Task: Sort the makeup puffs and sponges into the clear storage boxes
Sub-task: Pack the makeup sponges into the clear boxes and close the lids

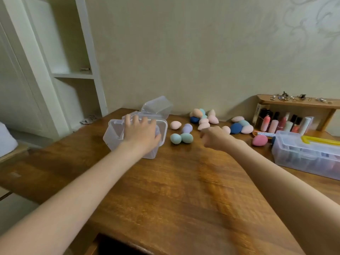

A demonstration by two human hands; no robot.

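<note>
The left hand [141,134] lies over the open top of a clear box [114,137] on the wooden table [174,190], fingers spread; whether it holds the lilac shape beneath its palm cannot be told. The right hand [214,138] hovers above the table with fingers curled, apparently holding nothing, though blur hides detail. Just right of the box lie a pink sponge [175,125], a lilac sponge [187,128] and two teal sponges [181,138] touching. More sponges are piled by the wall [203,116]. A second clear box [305,153] sits at the right edge.
</note>
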